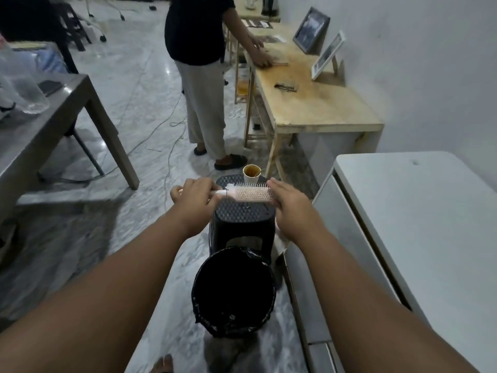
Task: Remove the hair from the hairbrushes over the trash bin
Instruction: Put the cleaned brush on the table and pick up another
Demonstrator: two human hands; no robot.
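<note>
Both hands are out in front, and they hold one hairbrush (251,193) between them. The left hand (195,201) is wrapped around the handle. The right hand (289,208) pinches the far tip of the brush head with curled fingers. The brush lies flat, going sideways from hand to hand, with its bristles pointing up. A little pale fluffy clump (230,187) sits on the bristles close to the left hand.

The trash bin (212,325) stands on the floor, lower than the hands and closer to the person's body, between the two forearms. It has a black bag in it and looks dark inside. I cannot tell if the brush is right over the bin.

Just past the bin, under the hands, is a black stool (242,214). A paper cup (252,173) stands on the stool, just beyond the brush.

To the right of the right hand is a white surface (416,224). Farther away, beyond the right hand, is a wooden surface (309,103), and another person (199,63) stands beside it with hands on it. Off to the left of the left hand is a grey surface (40,135).
</note>
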